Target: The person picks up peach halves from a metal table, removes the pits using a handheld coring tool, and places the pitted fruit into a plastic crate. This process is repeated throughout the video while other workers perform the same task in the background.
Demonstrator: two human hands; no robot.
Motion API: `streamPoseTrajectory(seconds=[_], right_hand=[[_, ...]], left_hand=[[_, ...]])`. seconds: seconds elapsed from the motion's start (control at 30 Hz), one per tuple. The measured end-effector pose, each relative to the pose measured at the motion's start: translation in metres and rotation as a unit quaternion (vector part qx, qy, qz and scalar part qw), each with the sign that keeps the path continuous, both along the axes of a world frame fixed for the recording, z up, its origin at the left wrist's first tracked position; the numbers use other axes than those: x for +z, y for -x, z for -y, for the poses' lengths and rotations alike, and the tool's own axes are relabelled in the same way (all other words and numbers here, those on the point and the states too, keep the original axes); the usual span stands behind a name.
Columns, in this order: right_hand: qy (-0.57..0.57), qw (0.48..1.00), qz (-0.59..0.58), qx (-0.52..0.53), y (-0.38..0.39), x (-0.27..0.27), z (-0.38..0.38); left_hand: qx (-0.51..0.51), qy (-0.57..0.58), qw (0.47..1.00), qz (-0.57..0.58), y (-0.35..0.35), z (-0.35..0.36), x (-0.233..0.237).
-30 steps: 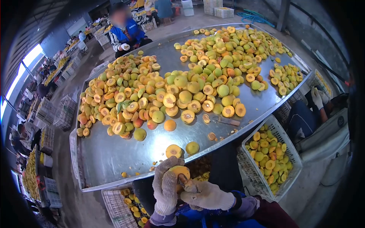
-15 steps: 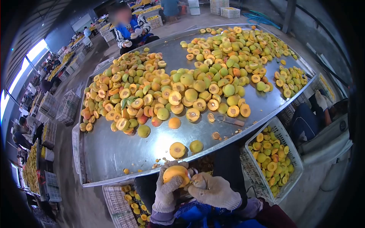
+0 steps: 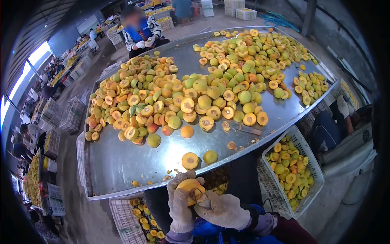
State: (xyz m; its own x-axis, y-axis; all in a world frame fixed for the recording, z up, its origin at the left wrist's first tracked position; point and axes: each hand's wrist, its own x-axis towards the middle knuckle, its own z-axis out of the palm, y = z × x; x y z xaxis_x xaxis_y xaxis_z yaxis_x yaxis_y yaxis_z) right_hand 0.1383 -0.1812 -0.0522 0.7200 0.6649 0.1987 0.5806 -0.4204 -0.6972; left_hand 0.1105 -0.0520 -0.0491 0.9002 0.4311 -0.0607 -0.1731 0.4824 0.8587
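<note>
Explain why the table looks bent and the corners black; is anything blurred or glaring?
Head view: a fisheye lens bows the metal table and blackens the corners; the window at far left blows out white; the steel shows only soft sheen; the peach in the gloved left hand is sharp; a blurred patch covers part of the person opposite.

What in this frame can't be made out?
Head view:
- Right hand grip: hidden by its glove; brown bit at the peach unclear, pit or tool.
- Peach underside: covered by left hand.
- Lower crate: cut off by table rim.
- Far workers: too small.
</note>
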Motion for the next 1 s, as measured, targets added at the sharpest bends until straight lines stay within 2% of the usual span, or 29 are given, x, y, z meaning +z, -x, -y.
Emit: streamPoseTrajectory(seconds=[0.03, 0.07, 0.13, 0.17, 0.2, 0.23, 0.27, 0.33, 0.37, 0.47, 0.53, 0.57, 0.6, 0.63, 0.67, 0.7, 0.73, 0.87, 0.93, 1.0], right_hand=[[-0.012, 0.997, -0.082, -0.009, 0.001, 0.001, -0.001], [-0.01, 0.996, -0.082, -0.01, 0.002, 0.001, -0.002], [-0.101, 0.978, -0.181, 0.024, 0.003, 0.001, -0.003], [-0.1, 0.978, -0.181, 0.022, -0.002, 0.006, 0.0], [-0.103, 0.902, -0.415, 0.065, -0.013, 0.022, 0.004], [-0.101, 0.769, -0.623, 0.105, -0.019, 0.032, 0.007], [-0.1, 0.77, -0.622, 0.106, -0.02, 0.034, 0.009], [-0.15, 0.737, -0.65, 0.11, -0.024, 0.037, 0.013], [-0.151, 0.736, -0.65, 0.108, -0.026, 0.038, 0.015], [-0.095, 0.766, -0.633, 0.064, -0.037, 0.048, 0.017], [0.027, 0.833, -0.552, 0.03, -0.041, 0.058, 0.014], [0.029, 0.833, -0.552, 0.034, -0.037, 0.052, 0.014], [0.006, 0.909, -0.414, 0.043, -0.028, 0.04, 0.014], [-0.018, 0.963, -0.265, 0.05, -0.022, 0.031, 0.015], [-0.018, 0.962, -0.266, 0.05, -0.018, 0.025, 0.014], [-0.026, 0.993, -0.113, 0.033, -0.015, 0.021, 0.014], [-0.033, 0.998, 0.043, 0.017, -0.014, 0.019, 0.014], [0.009, 0.99, 0.133, 0.033, -0.014, 0.019, 0.014], [-0.003, 0.998, -0.064, -0.001, -0.013, 0.023, 0.011], [0.012, 0.996, -0.088, -0.006, -0.013, 0.022, 0.009]], left_hand=[[0.015, -0.035, 0.999, 0.008, 0.001, 0.002, 0.002], [0.015, -0.033, 0.999, 0.007, 0.002, 0.004, 0.004], [0.035, -0.127, 0.991, 0.002, 0.002, 0.005, 0.009], [0.033, -0.126, 0.991, 0.001, 0.001, 0.0, 0.011], [-0.006, -0.151, 0.988, -0.028, 0.0, -0.009, 0.014], [-0.044, -0.175, 0.982, -0.056, -0.001, -0.015, 0.016], [-0.042, -0.176, 0.982, -0.056, -0.001, -0.018, 0.018], [-0.11, -0.097, 0.989, -0.028, -0.003, -0.021, 0.021], [-0.143, -0.012, 0.989, 0.04, -0.002, -0.019, 0.024], [-0.139, 0.021, 0.989, 0.052, -0.002, -0.018, 0.02], [-0.141, 0.03, 0.989, 0.041, -0.002, -0.021, 0.016], [-0.147, 0.04, 0.988, 0.029, -0.002, -0.023, 0.013], [-0.144, 0.04, 0.988, 0.029, -0.002, -0.025, 0.011], [-0.152, 0.052, 0.987, 0.006, -0.001, -0.027, 0.009], [-0.163, 0.064, 0.984, -0.018, -0.001, -0.029, 0.007], [-0.163, 0.064, 0.984, -0.019, -0.002, -0.03, 0.004], [-0.168, 0.045, 0.985, -0.018, -0.004, -0.031, 0.001], [-0.197, -0.008, 0.98, -0.018, -0.005, -0.034, -0.005], [-0.2, -0.006, 0.98, -0.022, -0.004, -0.035, -0.006], [-0.204, -0.003, 0.979, -0.026, -0.003, -0.034, -0.007]])
